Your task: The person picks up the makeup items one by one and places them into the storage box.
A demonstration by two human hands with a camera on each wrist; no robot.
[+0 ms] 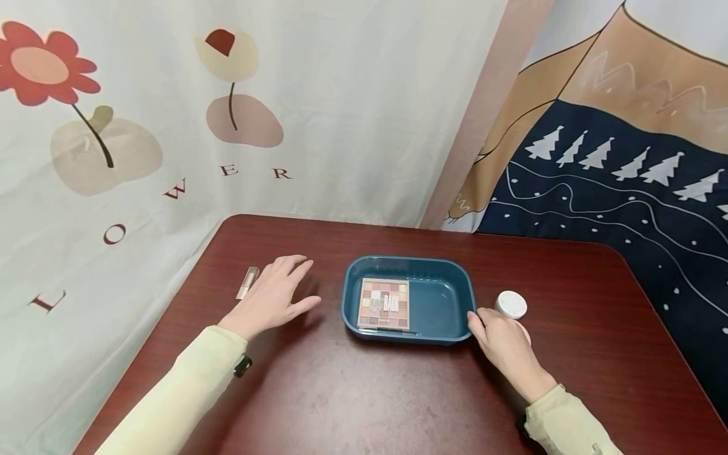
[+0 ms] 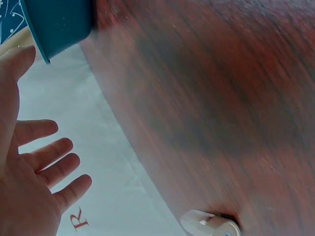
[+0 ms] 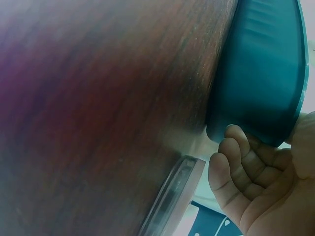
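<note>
A blue plastic basin (image 1: 435, 338) sits on the table, and its right end is in my right hand (image 1: 506, 344). The right wrist view has the curled fingers of this hand against the basin's outer wall (image 3: 261, 73), with the thumb at the rim. Inside the basin, on the left, lies an eyeshadow palette (image 1: 383, 304); a thin dark stick (image 1: 387, 330) lies along its front edge. My left hand (image 1: 273, 297) is left of the basin, fingers spread and holding nothing. Beyond its wrist lies a small clear-and-beige cosmetic tube (image 1: 248, 282), also in the left wrist view.
A round white-lidded jar (image 1: 512, 304) stands just beyond my right hand. Partly hidden behind that hand is a pink item, seen in the right wrist view as a flat clear-sided container (image 3: 174, 196). Printed curtains (image 1: 352, 114) hang behind the dark red table (image 1: 352, 404).
</note>
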